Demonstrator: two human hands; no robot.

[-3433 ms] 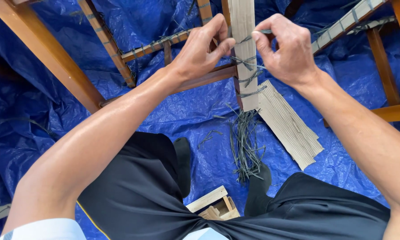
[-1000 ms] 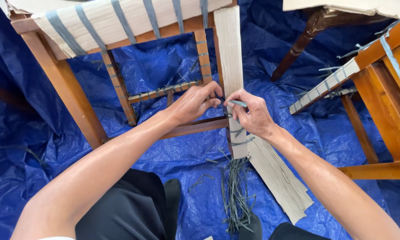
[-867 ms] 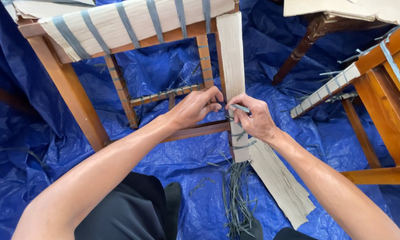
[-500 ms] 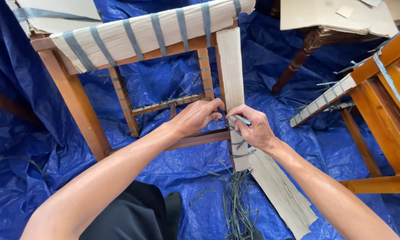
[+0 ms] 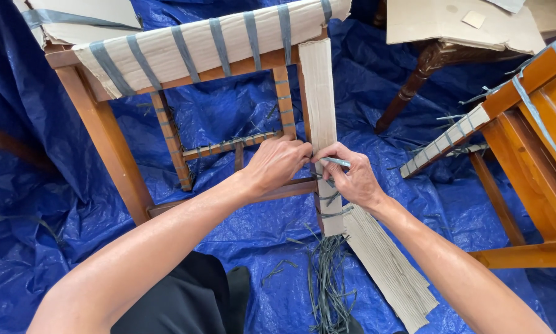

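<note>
At the centre of the frame, the left hand (image 5: 278, 164) curls its fingers closed against a cardboard-wrapped chair leg (image 5: 320, 105). Just right of it, touching the same leg, the right hand (image 5: 352, 179) pinches a grey-blue strap (image 5: 336, 161) between fingertips. Loose strap offcuts (image 5: 328, 284) lie on the blue tarp (image 5: 61, 247) at lower centre, beside corrugated cardboard sheets (image 5: 386, 266).

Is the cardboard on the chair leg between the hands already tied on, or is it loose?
Tied on: grey straps cross the cardboard strip below both hands.
</note>
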